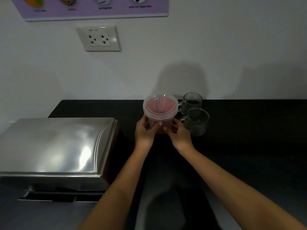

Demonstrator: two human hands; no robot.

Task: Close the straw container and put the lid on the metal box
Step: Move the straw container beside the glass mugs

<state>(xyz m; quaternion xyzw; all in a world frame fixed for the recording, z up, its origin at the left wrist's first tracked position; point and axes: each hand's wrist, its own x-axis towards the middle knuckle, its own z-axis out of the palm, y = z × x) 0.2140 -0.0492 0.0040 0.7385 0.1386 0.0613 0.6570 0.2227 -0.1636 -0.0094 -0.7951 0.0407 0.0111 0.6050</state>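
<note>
A clear round plastic straw container [160,112] full of pink straws stands on the black counter [249,130], with its clear lid on top. My left hand [145,131] wraps the container's left side and my right hand [177,132] holds its right side, both low on the body. At the left sits the metal box [54,146], with its shiny steel lid lying on it.
Two clear glass mugs [196,113] stand just right of the container, close to my right hand. The white wall behind carries a power socket [98,39] and a purple poster [93,7]. A dark slot [63,195] shows below the metal box's front.
</note>
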